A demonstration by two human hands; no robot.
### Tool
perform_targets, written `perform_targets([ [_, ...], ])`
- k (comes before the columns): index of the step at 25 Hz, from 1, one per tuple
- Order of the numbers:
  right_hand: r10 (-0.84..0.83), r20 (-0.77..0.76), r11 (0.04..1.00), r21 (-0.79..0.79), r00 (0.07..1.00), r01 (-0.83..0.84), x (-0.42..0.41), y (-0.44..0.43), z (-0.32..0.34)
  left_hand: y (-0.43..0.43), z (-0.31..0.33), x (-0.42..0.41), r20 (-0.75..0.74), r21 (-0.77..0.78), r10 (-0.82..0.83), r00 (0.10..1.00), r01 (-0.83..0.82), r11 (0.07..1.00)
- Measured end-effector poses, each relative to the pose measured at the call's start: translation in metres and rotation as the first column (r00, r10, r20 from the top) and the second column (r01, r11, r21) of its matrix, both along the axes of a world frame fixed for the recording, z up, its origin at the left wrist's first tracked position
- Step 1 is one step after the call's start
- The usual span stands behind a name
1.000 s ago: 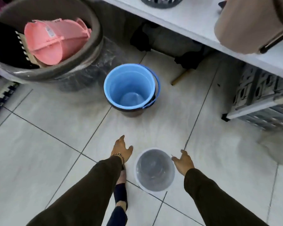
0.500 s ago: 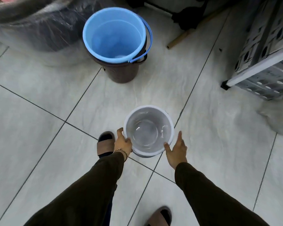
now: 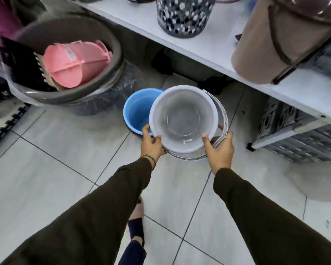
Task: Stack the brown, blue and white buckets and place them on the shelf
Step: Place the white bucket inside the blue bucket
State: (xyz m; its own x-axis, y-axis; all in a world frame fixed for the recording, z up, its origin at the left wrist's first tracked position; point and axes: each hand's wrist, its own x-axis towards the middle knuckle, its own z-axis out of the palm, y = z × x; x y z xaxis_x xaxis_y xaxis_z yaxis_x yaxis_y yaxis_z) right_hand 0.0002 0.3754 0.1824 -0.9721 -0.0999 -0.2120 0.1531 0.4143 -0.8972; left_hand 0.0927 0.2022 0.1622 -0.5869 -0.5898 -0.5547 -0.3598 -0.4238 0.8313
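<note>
Now both hands, left hand (image 3: 151, 145) and right hand (image 3: 221, 150), are gripping the translucent white plastic bucket (image 3: 183, 119) by its rim, carrying it above the round blue plastic bucket (image 3: 137, 109). Next, it needs centring and lowering in. Half a second ago it was standing on the floor.

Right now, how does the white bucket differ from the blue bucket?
The white bucket is held up by both hands, the left hand and right hand gripping its rim; the blue bucket stands on the floor, untouched. The white bucket tilts toward the camera; the blue bucket stands upright. The white bucket partly covers the blue bucket in view. Both are round, open and look empty.
</note>
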Motion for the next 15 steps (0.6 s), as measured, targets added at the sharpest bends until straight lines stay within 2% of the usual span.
perform_targets([
  [2,0.043,0.027,0.997,-0.06,0.999,-0.042,-0.021,-0.045,0.015,-0.042,0.017,-0.013,-0.025,-0.038,0.032,0.999,-0.033,0.999],
  [5,0.074,0.122,0.993,-0.103,0.99,-0.062,-0.044,-0.106,0.002,-0.099,0.014,-0.026,-0.01,-0.071,0.099,0.995,-0.099,0.993],
  [11,0.066,0.311,0.996,0.039,0.948,-0.082,-0.066,-0.186,-0.088,-0.186,-0.062,-0.052,0.22,0.01,0.157,0.963,-0.164,0.986],
  [13,0.023,0.34,0.994,0.095,0.94,-0.059,-0.065,-0.193,-0.116,-0.199,-0.091,-0.058,0.313,-0.051,0.076,0.947,-0.064,0.997],
  [15,0.016,0.312,0.982,0.172,0.95,-0.073,-0.062,-0.194,-0.14,-0.206,-0.116,-0.06,0.458,-0.163,-0.038,0.888,0.126,0.979],
])
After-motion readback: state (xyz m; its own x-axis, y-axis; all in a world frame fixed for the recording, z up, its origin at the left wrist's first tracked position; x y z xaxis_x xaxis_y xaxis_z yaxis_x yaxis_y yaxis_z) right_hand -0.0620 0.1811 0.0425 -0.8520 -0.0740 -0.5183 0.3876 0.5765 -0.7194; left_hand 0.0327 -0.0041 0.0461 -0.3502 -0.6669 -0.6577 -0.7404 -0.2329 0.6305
